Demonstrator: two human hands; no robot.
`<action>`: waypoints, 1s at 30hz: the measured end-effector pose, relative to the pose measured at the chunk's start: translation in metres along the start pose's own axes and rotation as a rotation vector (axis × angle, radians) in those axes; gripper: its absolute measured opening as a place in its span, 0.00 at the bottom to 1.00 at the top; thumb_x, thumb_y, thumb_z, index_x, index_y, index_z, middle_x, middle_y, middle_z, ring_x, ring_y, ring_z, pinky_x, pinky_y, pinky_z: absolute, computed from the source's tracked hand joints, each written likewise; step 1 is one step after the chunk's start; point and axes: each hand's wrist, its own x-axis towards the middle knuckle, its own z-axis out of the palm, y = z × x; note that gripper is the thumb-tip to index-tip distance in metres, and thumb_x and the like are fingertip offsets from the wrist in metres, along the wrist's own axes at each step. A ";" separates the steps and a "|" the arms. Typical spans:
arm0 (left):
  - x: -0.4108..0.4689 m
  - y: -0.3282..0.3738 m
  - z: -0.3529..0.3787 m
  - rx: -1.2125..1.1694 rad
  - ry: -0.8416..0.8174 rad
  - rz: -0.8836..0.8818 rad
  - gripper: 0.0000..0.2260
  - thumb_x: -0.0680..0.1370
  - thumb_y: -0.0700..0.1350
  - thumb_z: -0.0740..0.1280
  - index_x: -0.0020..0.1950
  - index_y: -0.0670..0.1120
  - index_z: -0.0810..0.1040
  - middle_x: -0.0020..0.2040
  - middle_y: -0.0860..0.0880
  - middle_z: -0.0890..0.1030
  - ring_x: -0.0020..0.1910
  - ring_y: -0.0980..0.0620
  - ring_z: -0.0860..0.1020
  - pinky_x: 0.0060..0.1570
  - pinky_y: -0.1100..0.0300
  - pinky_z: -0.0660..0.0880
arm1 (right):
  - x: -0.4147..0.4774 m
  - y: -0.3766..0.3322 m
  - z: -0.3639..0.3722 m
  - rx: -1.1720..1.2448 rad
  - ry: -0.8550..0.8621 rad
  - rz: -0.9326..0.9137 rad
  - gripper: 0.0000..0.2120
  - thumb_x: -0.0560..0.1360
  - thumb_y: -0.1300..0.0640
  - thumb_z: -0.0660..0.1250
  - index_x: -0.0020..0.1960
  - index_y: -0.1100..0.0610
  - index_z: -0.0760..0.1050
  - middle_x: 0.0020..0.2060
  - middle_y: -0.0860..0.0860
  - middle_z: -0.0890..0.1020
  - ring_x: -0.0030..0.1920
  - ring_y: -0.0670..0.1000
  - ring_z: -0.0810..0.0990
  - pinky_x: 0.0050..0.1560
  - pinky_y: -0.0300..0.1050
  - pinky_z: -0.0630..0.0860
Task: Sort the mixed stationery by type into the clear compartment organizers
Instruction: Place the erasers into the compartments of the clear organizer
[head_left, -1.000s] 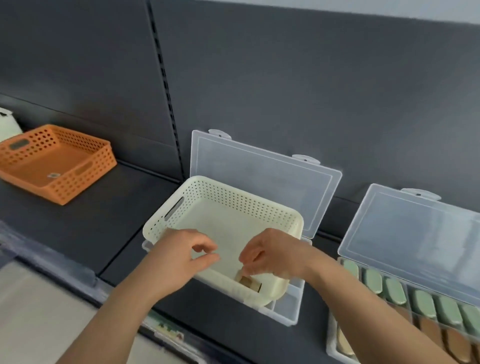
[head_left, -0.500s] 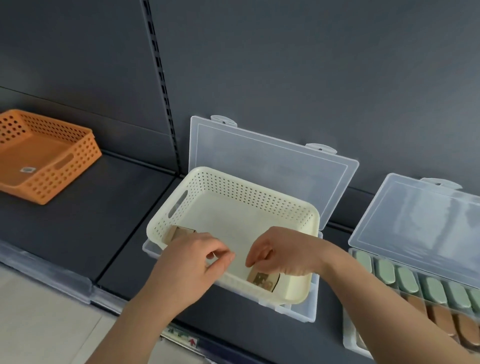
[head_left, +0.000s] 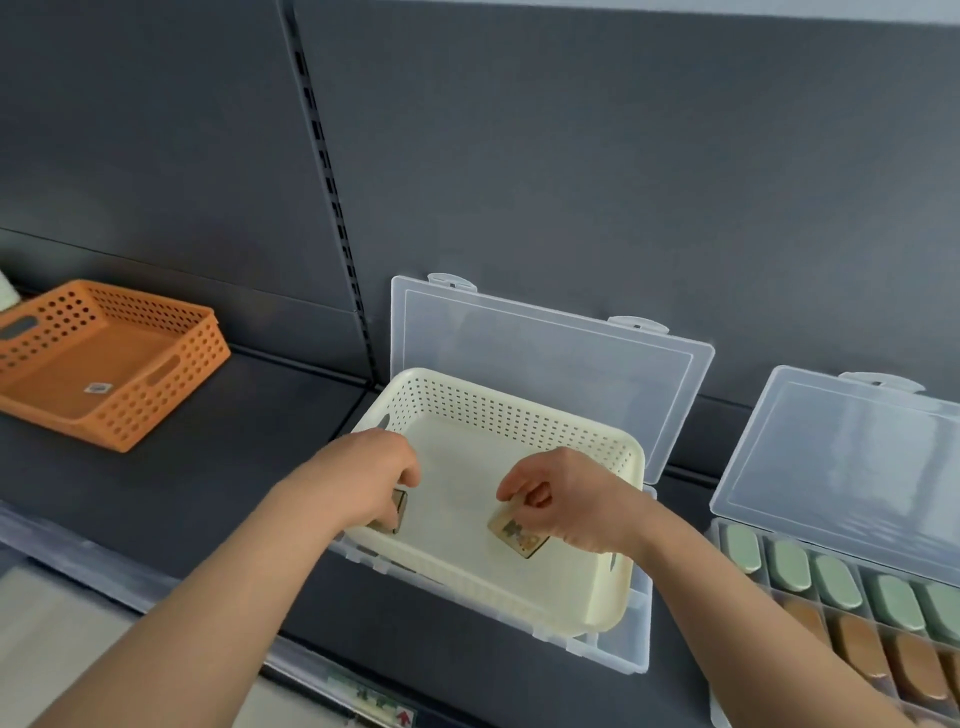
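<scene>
- The right hand (head_left: 566, 499) is hanging low inside the cream basket (head_left: 498, 395). Its fingers (head_left: 511, 488) are curling in and pinching a small flat printed piece (head_left: 519, 535) by its upper edge.
- That piece is tilting, tan with a darker picture on its face. Its long axis is running from upper left to lower right.
- The left hand (head_left: 374, 478) is reaching into the basket's near left corner, fingers curling round a second piece (head_left: 399, 512). Only a dark-edged corner is showing, so its print cannot be told.
- The basket is sitting on top of an open clear organizer (head_left: 623, 644) and hiding its compartments. The lid (head_left: 545, 353) is leaning back against the wall.
- A right-hand organizer (head_left: 714, 540) is lying open on the shelf (head_left: 208, 467), just right of the basket. It is holding green ovals (head_left: 789, 566) in the far row and brown ovals (head_left: 857, 649) in the near one.
- The right hand is nearer that organizer, so it is probably better placed to carry its piece there over the basket's rim.
</scene>
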 end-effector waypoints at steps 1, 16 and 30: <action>0.003 0.000 0.002 -0.009 -0.011 0.008 0.22 0.69 0.41 0.74 0.61 0.54 0.78 0.54 0.56 0.77 0.49 0.55 0.76 0.43 0.62 0.74 | -0.001 0.000 -0.001 0.002 0.011 -0.001 0.11 0.73 0.59 0.68 0.52 0.47 0.80 0.49 0.42 0.81 0.47 0.43 0.80 0.47 0.37 0.80; 0.011 0.035 -0.008 -0.936 0.159 0.277 0.09 0.81 0.45 0.60 0.53 0.52 0.81 0.50 0.53 0.80 0.41 0.55 0.82 0.37 0.61 0.79 | -0.041 0.010 -0.022 0.273 0.367 0.013 0.09 0.79 0.58 0.62 0.54 0.48 0.79 0.52 0.45 0.82 0.49 0.44 0.82 0.48 0.47 0.81; -0.002 0.228 -0.002 -1.105 0.021 0.504 0.16 0.71 0.60 0.69 0.56 0.56 0.79 0.42 0.53 0.83 0.35 0.56 0.78 0.40 0.61 0.76 | -0.187 0.121 -0.088 0.487 0.668 0.196 0.09 0.79 0.61 0.62 0.53 0.51 0.79 0.44 0.50 0.85 0.45 0.51 0.83 0.48 0.43 0.79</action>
